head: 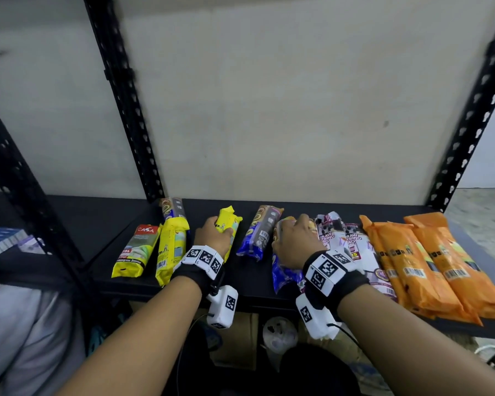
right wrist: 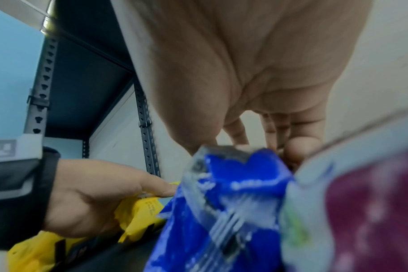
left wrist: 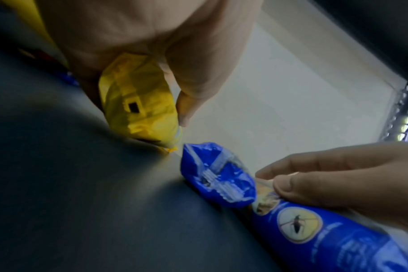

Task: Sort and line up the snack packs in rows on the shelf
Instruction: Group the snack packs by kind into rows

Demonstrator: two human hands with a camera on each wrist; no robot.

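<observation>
Head view: my left hand [head: 213, 232] grips a yellow pack [head: 227, 228] at 11 o'clock, my right hand [head: 293, 238] a blue pack [head: 283, 270] at 1, both lying on the shelf [head: 103, 221], probably to square them up.
Count: three yellow, three blue, two orange packs [head: 429, 264].
Left wrist: fingers [left wrist: 191, 88] wrap the yellow pack.
Right wrist: fingers [right wrist: 303, 145] curl over the blue pack's end.

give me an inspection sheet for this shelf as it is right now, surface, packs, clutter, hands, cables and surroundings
Surface: black shelf, packs lying flat in a rough row.
Job's things: yellow packs left, blue packs middle, white-purple packs, orange packs right.
Clutter: CASA pack at far left.
Hands: left hand grips a yellow pack; right hand grips a blue pack.
Cables: thin black cable from the right wrist unit.
Surroundings: black uprights, pale wall, boxes on the neighbouring shelf.
</observation>
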